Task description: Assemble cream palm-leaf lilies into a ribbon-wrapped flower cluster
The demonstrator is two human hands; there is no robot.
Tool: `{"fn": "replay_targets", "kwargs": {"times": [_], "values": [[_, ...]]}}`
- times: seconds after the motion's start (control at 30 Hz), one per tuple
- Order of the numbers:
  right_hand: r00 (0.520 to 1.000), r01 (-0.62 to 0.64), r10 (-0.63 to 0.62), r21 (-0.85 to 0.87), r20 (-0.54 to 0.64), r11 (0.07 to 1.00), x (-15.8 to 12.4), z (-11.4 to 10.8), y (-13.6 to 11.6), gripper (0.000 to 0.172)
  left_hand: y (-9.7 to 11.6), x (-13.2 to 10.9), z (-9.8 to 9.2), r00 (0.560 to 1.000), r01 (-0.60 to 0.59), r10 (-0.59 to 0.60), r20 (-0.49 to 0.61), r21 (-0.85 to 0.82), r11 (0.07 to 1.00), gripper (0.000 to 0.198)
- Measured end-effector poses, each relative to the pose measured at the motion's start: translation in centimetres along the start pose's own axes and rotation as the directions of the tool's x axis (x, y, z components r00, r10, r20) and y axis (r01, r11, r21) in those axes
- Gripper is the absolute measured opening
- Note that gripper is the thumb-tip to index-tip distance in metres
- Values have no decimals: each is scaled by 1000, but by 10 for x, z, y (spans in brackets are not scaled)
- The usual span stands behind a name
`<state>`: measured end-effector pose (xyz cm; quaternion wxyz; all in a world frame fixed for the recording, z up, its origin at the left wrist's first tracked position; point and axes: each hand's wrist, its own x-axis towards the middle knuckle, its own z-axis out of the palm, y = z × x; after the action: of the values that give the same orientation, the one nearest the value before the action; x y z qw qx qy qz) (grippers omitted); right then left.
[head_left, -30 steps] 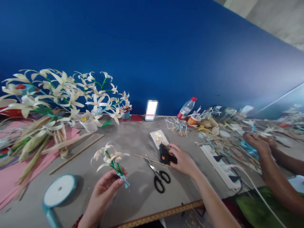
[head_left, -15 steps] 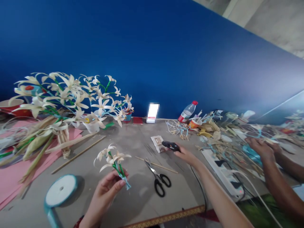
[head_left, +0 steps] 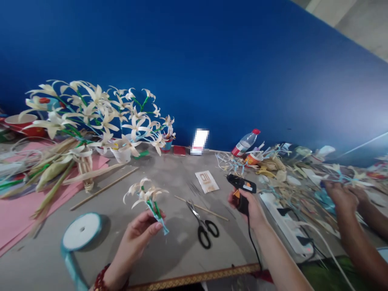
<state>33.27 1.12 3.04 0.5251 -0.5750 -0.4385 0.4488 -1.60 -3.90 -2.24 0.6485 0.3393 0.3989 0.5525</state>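
Observation:
My left hand [head_left: 141, 234] pinches the wrapped stems of a small bunch of cream artificial flowers [head_left: 147, 194], green and pale blue at the stems. My right hand [head_left: 250, 206] grips a black hot glue gun [head_left: 244, 188] with an orange trigger, its nozzle pointing left above the table. A cord runs down from its handle. Between my hands lie black-handled scissors [head_left: 203, 228], their blades near a thin stick [head_left: 209, 209]. Beyond them a small printed packet [head_left: 207, 182] rests flat. Left of my left hand sits a roll of teal ribbon [head_left: 81, 232].
Many cream flowers [head_left: 106, 117] stand in a white pot [head_left: 121, 152] at back left, near pink paper [head_left: 18, 222]. A bottle [head_left: 246, 142] leans by the blue wall. A power strip [head_left: 286, 224] lies right; another person's hands [head_left: 342, 196] work beyond it.
My right hand has lifted the glue gun from beside the packet and drawn it nearer, now holding it by the handle. My left hand keeps the flowers. The view has shifted slightly.

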Motion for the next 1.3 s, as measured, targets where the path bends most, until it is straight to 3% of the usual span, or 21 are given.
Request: {"fn": "replay_targets", "kwargs": {"times": [0.13,0.23,0.3,0.43,0.5,0.63,0.77,1.0,1.3], "values": [[984,-97,89,48,154,994,-37,22,-13,33,1,-2,2,1000,-15,15,5,32,999,24],[928,-129,142,-62,343,990,-66,43,-21,34,7,-4,6,998,-49,47,43,29,998,23],[881,-59,150,-209,450,976,-82,56,-26,34,10,-4,8,996,-68,68,60,8,998,21],[826,201,43,-365,562,909,-99,76,-34,26,14,-5,9,991,-73,76,111,-31,997,18],[814,285,-1,-397,581,873,-100,83,-36,19,15,-5,9,990,-73,79,114,-51,996,18],[832,384,-105,-431,544,816,-99,87,-37,10,15,-5,9,992,-55,59,115,-42,998,19],[810,464,-162,-447,563,765,-100,90,-37,5,16,-5,10,989,-55,58,138,-25,998,19],[786,510,-140,-502,603,698,-100,93,-35,10,18,-6,10,985,-69,73,154,-28,997,15],[790,503,-136,-506,597,700,-100,95,-36,10,20,-7,11,986,-83,81,143,5,997,18]]}}
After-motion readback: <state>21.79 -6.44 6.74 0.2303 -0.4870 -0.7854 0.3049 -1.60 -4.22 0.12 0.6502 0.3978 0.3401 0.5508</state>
